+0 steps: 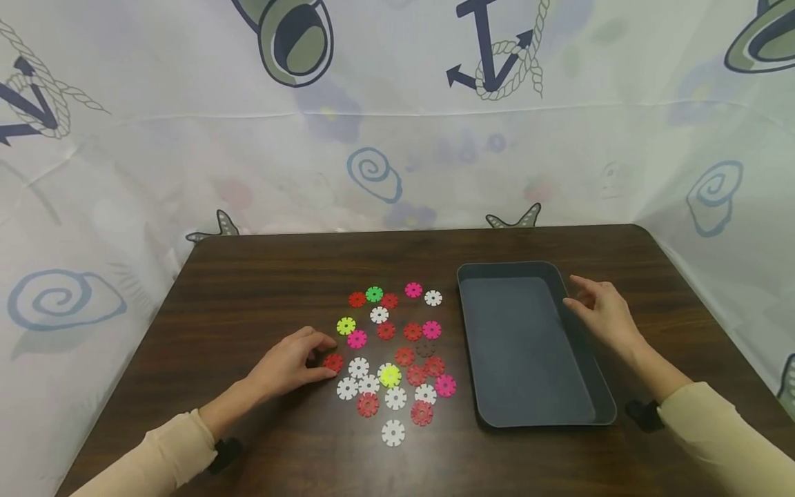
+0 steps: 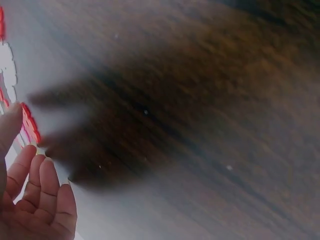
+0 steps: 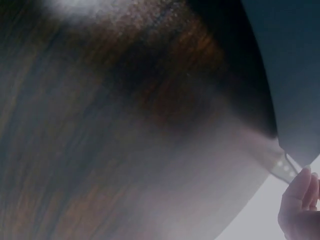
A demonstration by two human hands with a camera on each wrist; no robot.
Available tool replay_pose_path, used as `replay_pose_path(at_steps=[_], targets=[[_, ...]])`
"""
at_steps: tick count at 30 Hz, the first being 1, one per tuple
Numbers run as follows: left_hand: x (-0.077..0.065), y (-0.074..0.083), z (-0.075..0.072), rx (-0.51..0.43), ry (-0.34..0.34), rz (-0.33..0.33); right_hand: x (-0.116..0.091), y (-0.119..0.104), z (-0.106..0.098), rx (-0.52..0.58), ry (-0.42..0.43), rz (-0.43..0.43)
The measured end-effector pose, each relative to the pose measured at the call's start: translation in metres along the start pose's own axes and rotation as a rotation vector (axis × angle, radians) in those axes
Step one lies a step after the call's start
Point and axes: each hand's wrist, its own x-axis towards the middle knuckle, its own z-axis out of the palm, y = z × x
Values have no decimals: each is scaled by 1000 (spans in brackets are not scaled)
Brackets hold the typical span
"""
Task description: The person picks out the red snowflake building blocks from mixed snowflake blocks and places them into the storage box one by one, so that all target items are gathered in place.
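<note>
Notched plastic discs in red, white, pink, yellow and green lie spread over the table's middle. At their left edge, my left hand (image 1: 288, 360) has its thumb and index finger parted around a red notched disc (image 1: 333, 362). The left wrist view shows that red disc (image 2: 31, 123) flat on the table beside the thumb tip, with the other fingers of the left hand (image 2: 37, 195) loosely bent. My right hand (image 1: 605, 314) is at the right rim of a dark grey tray (image 1: 539, 422), its thumb and fingers apart. Nothing shows between the fingers of the right hand (image 3: 302, 205).
White discs (image 1: 393, 433) lie nearest me, and a green disc (image 1: 374, 294) is among those farthest away. The tray has low raised walls and stands right of the discs on the dark wooden table (image 1: 298, 269). A patterned cloth (image 1: 422, 138) hangs behind the table.
</note>
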Motion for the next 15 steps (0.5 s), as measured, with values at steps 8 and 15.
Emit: replay_pose_path(at_steps=[8, 15], targets=[[4, 3, 1, -27, -2, -18, 1, 1, 2, 6, -78, 50], [7, 6, 0, -101, -36, -51, -1, 4, 5, 28, -70, 47]])
